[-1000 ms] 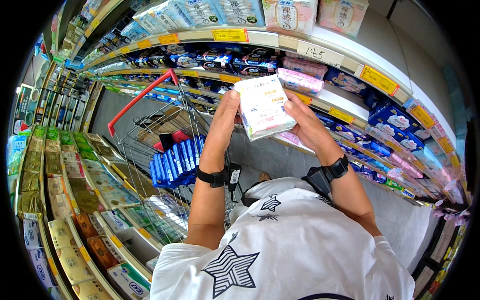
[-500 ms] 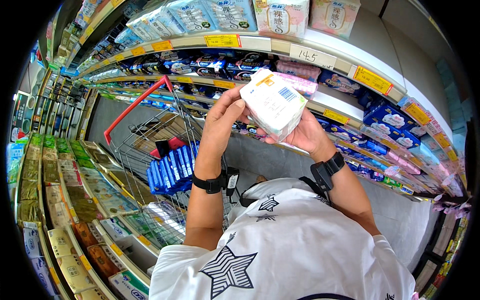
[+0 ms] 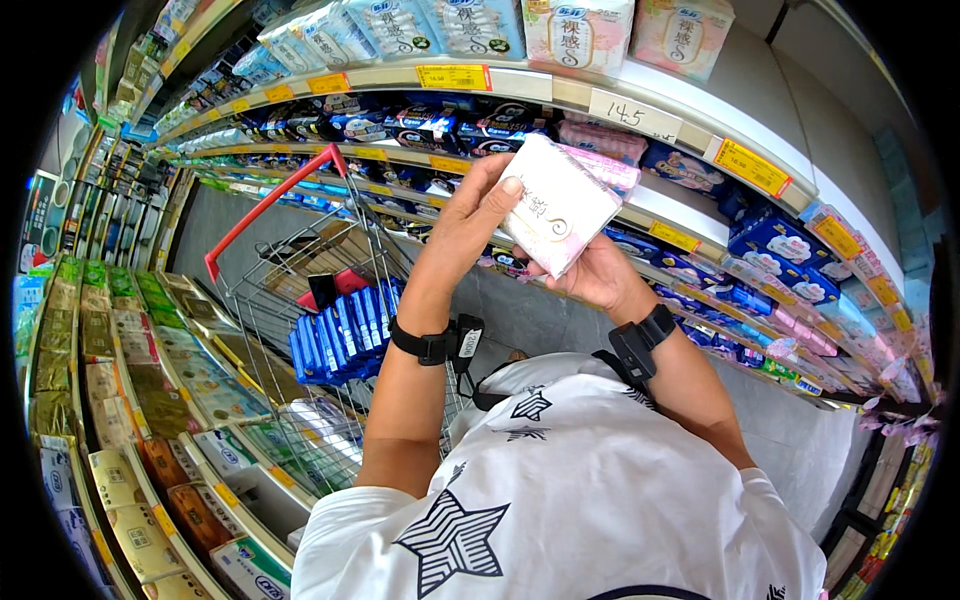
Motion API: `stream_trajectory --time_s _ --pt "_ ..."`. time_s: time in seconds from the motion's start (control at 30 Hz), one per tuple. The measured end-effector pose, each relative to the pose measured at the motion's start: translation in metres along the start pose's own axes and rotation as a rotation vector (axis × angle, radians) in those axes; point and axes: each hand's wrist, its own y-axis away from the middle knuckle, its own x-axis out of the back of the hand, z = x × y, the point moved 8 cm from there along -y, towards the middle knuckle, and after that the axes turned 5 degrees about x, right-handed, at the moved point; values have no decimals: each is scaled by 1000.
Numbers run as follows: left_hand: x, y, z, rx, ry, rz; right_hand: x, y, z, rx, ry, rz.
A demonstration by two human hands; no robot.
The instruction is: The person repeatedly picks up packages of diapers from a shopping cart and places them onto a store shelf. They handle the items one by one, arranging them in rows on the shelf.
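Between my two hands is a soft white and pink pack of sanitary pads (image 3: pixel 565 205), raised in front of the shelves with a printed face toward me. My left hand (image 3: pixel 470 220) grips its left edge, the thumb lying on the face. The fingers of my right hand (image 3: pixel 604 278) are bent beneath the lower right side and support it; part of them is hidden behind the pack. Similar white and pink packs (image 3: pixel 577 35) stand upright on the upper shelf beyond.
At the left stands a wire shopping cart (image 3: pixel 262 300) with a red handle, holding a row of blue packs (image 3: pixel 345 330). Shelves with yellow price tags (image 3: pixel 752 168) curve across the front and right. Tissue packs (image 3: pixel 140 535) fill a low display at the lower left.
The pack has been turned over in my hands: its barcode side faced me before, and now a face with large lettering and a pink corner does. Both hands still hold it.
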Motion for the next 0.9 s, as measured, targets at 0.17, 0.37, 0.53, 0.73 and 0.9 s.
stream_trajectory --time_s 0.17,0.37,0.53,0.73,0.9 --pt "-7 -1 2 19 30 -52 -1 -4 -1 43 52 1" --pt "-1 -4 -25 141 153 -35 25 6 -35 267 732 407" --pt "1 -10 -36 170 211 -14 -5 21 -44 263 549 296" --pt "-2 -12 -25 131 -43 39 -57 40 -46 285 934 288" --pt "-6 -11 -10 63 70 39 -37 48 -56 304 819 281"
